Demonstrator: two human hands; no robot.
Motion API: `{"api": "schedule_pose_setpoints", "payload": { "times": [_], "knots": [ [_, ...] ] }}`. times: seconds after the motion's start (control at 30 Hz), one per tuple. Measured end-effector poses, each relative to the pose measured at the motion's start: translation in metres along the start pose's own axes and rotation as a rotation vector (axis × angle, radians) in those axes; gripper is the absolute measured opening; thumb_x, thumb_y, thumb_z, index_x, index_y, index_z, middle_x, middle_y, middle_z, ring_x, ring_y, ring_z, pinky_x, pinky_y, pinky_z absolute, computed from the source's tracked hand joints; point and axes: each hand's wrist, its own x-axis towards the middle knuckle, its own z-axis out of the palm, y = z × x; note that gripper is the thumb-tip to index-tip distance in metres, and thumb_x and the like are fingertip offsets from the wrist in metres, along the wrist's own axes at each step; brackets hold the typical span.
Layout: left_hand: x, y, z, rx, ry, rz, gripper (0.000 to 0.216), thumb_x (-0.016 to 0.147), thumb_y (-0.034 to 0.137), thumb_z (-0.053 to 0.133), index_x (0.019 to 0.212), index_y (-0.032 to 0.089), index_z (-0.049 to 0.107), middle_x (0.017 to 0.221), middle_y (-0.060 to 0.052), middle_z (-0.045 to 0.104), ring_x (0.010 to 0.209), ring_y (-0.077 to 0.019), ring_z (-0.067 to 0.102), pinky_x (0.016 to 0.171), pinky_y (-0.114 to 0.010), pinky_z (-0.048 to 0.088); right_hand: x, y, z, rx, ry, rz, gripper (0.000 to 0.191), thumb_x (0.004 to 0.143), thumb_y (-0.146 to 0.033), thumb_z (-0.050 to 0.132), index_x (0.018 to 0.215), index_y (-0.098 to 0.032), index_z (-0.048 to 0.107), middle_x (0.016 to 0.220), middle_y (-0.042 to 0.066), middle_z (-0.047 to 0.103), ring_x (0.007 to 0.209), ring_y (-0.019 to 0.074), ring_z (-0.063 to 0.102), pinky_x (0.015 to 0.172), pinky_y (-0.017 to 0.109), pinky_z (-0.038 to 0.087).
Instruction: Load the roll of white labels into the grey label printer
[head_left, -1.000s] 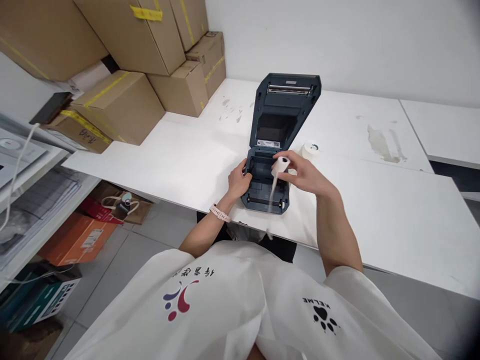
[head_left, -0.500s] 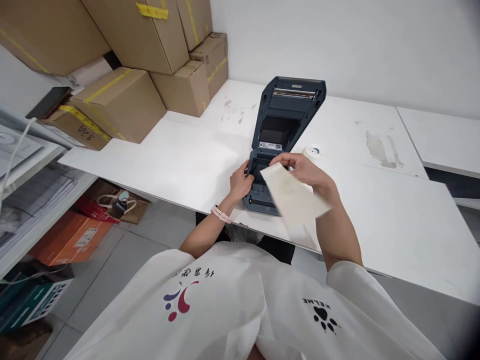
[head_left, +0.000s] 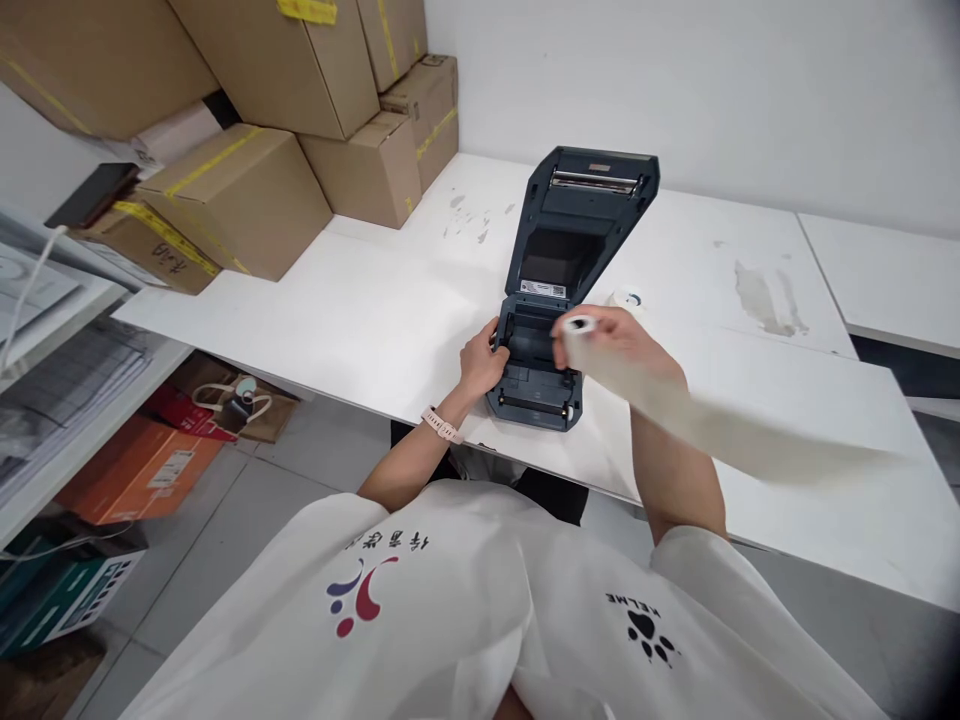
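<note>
My right hand [head_left: 621,336] is closed in a loose pinch on a small paper roll [head_left: 577,334], fingers curled around it and its dark hollow core tilted up toward me. From that roll a long strip [head_left: 750,440] of paper runs off to the right of my grip, crossing in front of my forearm and out over the table; its far end is too blurred to make out clearly. Just left of the roll, below it as I look down, lies the open bay of the printer [head_left: 534,352], with a thin roller [head_left: 532,404] along its front edge, the edge on my side. Across the bay from the roll, my left hand [head_left: 481,366] clasps the printer's left wall, thumb over the rim and fingers against the outside; a pale wristband [head_left: 442,426] sits on that wrist. Just beyond my right hand, partly hidden by it, another roll [head_left: 624,298] rests on the white table [head_left: 390,320]. Past my grip and to its left, the printer's lid [head_left: 571,222] stands raised, tilted back, its inner side facing me. Farther off to the left, well apart from both hands, cardboard boxes [head_left: 364,168] are stacked against the white wall [head_left: 637,80].
</note>
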Motion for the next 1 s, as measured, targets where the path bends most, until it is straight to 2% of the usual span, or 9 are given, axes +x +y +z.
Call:
{"api": "schedule_pose_setpoints", "payload": {
  "times": [0.07, 0.17, 0.3, 0.43, 0.6, 0.73, 0.87, 1.0],
  "knots": [
    [0.001, 0.0, 0.0, -0.001, 0.003, -0.002, 0.071, 0.079, 0.015, 0.052, 0.149, 0.023, 0.057, 0.139, -0.004, 0.072, 0.123, -0.0311, 0.069, 0.11, -0.044, 0.05, 0.012, 0.001, 0.001, -0.384, -0.051, 0.063, 0.049, 0.084, -0.07, 0.068, 0.098, -0.023, 0.071, 0.079, 0.004, 0.071, 0.072, 0.022, 0.065, 0.067, 0.033, 0.047],
    [0.001, 0.0, 0.0, -0.018, 0.0, -0.021, 0.072, 0.079, 0.016, 0.054, 0.15, 0.025, 0.056, 0.143, -0.002, 0.07, 0.127, -0.031, 0.067, 0.11, -0.043, 0.051, 0.034, 0.012, 0.006, -0.953, -0.079, 0.106, 0.036, 0.092, -0.053, 0.067, 0.106, -0.02, 0.076, 0.088, 0.01, 0.077, 0.087, 0.0303, 0.07, 0.083, 0.04, 0.047],
    [0.0, 0.001, 0.0, -0.015, 0.003, -0.031, 0.072, 0.079, 0.016, 0.053, 0.151, 0.024, 0.056, 0.143, -0.004, 0.07, 0.126, -0.0309, 0.068, 0.109, -0.044, 0.051, 0.049, 0.029, 0.019, -1.19, -0.113, 0.154, 0.04, 0.095, -0.047, 0.065, 0.114, -0.014, 0.076, 0.098, 0.019, 0.079, 0.101, 0.0377, 0.071, 0.098, 0.048, 0.042],
    [-0.001, 0.002, -0.001, -0.015, 0.007, -0.017, 0.071, 0.079, 0.015, 0.053, 0.148, 0.025, 0.058, 0.14, -0.002, 0.072, 0.125, -0.0297, 0.068, 0.109, -0.044, 0.051, 0.032, 0.03, 0.029, -1.137, -0.016, 0.066, 0.038, 0.095, -0.043, 0.066, 0.117, -0.014, 0.076, 0.111, 0.019, 0.079, 0.109, 0.0397, 0.069, 0.1, 0.051, 0.043],
    [-0.001, 0.001, -0.001, -0.025, 0.009, 0.002, 0.069, 0.078, 0.016, 0.053, 0.146, 0.025, 0.06, 0.135, -0.003, 0.074, 0.118, -0.0294, 0.071, 0.106, -0.042, 0.052, -0.026, 0.024, 0.053, -0.939, 0.121, -0.046, 0.036, 0.103, -0.043, 0.053, 0.12, -0.02, 0.074, 0.122, 0.012, 0.078, 0.108, 0.0362, 0.072, 0.096, 0.053, 0.052],
    [0.0, -0.003, 0.002, -0.129, -0.007, 0.03, 0.069, 0.078, 0.018, 0.054, 0.148, 0.022, 0.057, 0.141, -0.005, 0.071, 0.122, -0.029, 0.069, 0.106, -0.041, 0.052, -0.059, 0.029, 0.083, -0.851, 0.271, -0.071, 0.04, 0.106, -0.042, 0.048, 0.135, -0.024, 0.068, 0.14, 0.013, 0.071, 0.128, 0.0367, 0.067, 0.11, 0.06, 0.05],
    [0.003, -0.009, 0.008, -0.244, -0.045, 0.012, 0.073, 0.08, 0.023, 0.058, 0.152, 0.022, 0.051, 0.15, -0.007, 0.064, 0.131, -0.0276, 0.064, 0.108, -0.039, 0.051, -0.063, 0.033, 0.105, -0.81, 0.337, -0.104, 0.04, 0.105, -0.039, 0.05, 0.139, -0.027, 0.066, 0.147, 0.012, 0.065, 0.139, 0.0349, 0.061, 0.118, 0.063, 0.047],
    [0.006, -0.014, 0.011, -0.293, -0.063, -0.017, 0.077, 0.079, 0.025, 0.062, 0.154, 0.021, 0.046, 0.155, -0.008, 0.058, 0.138, -0.0269, 0.058, 0.111, -0.037, 0.05, -0.058, 0.034, 0.112, -0.747, 0.367, -0.159, 0.035, 0.104, -0.035, 0.052, 0.135, -0.031, 0.07, 0.141, 0.009, 0.07, 0.137, 0.0329, 0.062, 0.113, 0.062, 0.054]
  ]
}}
